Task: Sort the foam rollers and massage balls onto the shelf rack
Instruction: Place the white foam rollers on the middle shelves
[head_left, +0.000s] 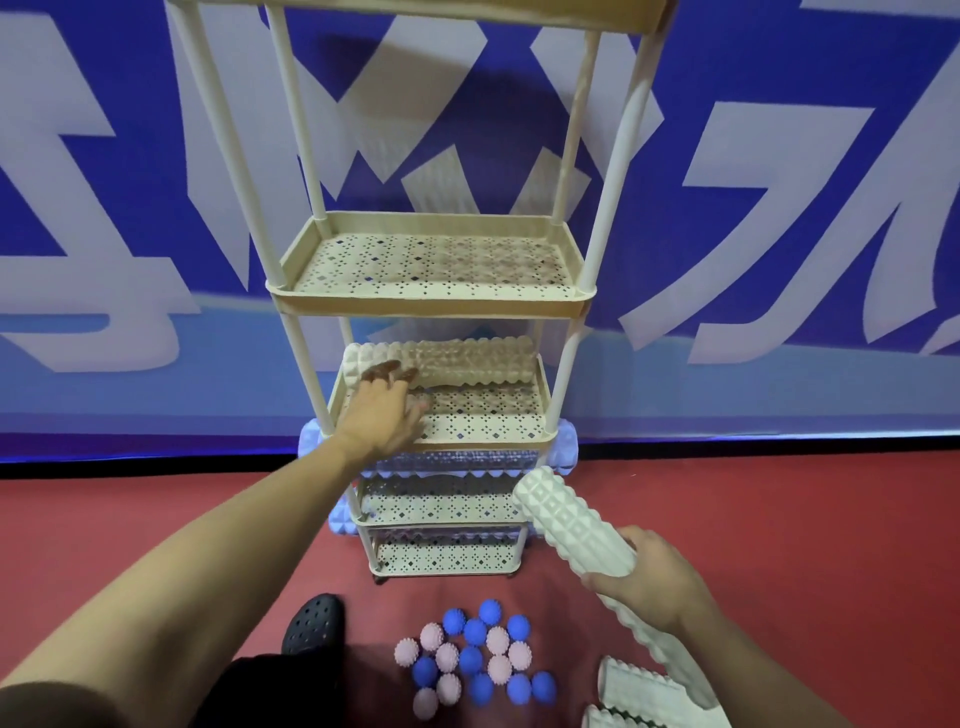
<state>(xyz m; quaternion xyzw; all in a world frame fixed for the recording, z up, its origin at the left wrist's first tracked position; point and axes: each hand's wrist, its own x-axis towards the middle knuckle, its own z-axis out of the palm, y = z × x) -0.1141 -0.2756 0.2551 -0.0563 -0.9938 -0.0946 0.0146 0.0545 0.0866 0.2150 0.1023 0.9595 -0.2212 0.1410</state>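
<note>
A cream shelf rack (291, 301) with perforated tiers stands against the wall. On its middle tier lies a white foam roller (467, 361). My left hand (382, 415) reaches into that tier, fingers stretched out and touching the roller's left end. My right hand (649, 582) grips a second white foam roller (571, 525), held slanted to the right of the rack. A pale blue roller (563, 447) lies on a lower tier, its ends sticking out both sides. Several blue and pink spiky massage balls (475, 660) lie on the red floor in front of the rack.
Another white roller (644, 691) lies on the floor at the lower right. A blue roller end (343, 517) shows at the rack's lower left. My black clog (314, 623) stands left of the balls. The upper tier (431, 265) holds nothing. A blue banner wall is behind.
</note>
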